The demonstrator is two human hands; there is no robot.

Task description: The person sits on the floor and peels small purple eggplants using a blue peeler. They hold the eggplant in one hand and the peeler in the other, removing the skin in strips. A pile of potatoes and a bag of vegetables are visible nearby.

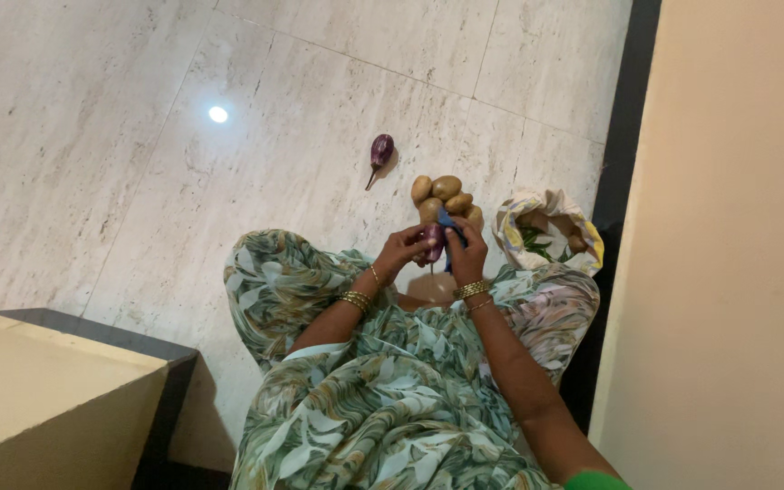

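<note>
Both hands share 1 grip: the left hand (401, 251) closes its fingers around a small purple eggplant (434, 241), and the right hand (466, 254) is clenched on a blue tool (447, 220) that touches the same eggplant. Whether this tool is a peeler or a knife, I cannot tell at this size.

The held eggplant is in the air, above the person's lap and just in front of a pile of potatoes (446, 198) on the floor. Its long axis stands roughly upright in the picture; which end carries the stem is hidden by the fingers.

As a judgement, the work is at an early stage. 1 other eggplant (381, 151) lies alone on the floor, further from the person than the potatoes, with its thin stem pointing toward the person and a little to the left; its skin looks whole. The potatoes also look untouched, with brown skin. A cloth bag (548, 229) with green vegetables sits open near the dark edge of the floor by the wall, to the right. No finished pieces are visible anywhere.
</note>
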